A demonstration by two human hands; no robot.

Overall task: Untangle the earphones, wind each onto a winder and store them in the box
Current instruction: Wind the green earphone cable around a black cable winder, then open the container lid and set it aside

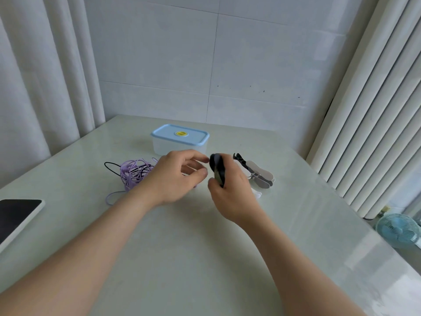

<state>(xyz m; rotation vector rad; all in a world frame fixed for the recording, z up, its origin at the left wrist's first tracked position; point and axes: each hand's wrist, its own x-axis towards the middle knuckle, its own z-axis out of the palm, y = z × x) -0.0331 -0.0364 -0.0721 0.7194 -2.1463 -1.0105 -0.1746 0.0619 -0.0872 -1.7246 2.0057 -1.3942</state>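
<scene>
Winder (217, 170), dark grey-black and oval, stands upright in right grip (230, 192), whose fingers are clamped round its lower half. Left grip (177, 176) is just beside winder's left edge, fingers curled, thumb and forefinger near together; whether it pinches anything, cannot tell, blurred. Spare winders (259, 173), white, grey and black, are piled on desk (193, 247) just right of right grip; count unclear. Earphones (133, 175), one tangle of purple and black cable, lie left of left grip. One box (159, 147), blue lid on, stands behind both grips.
</scene>
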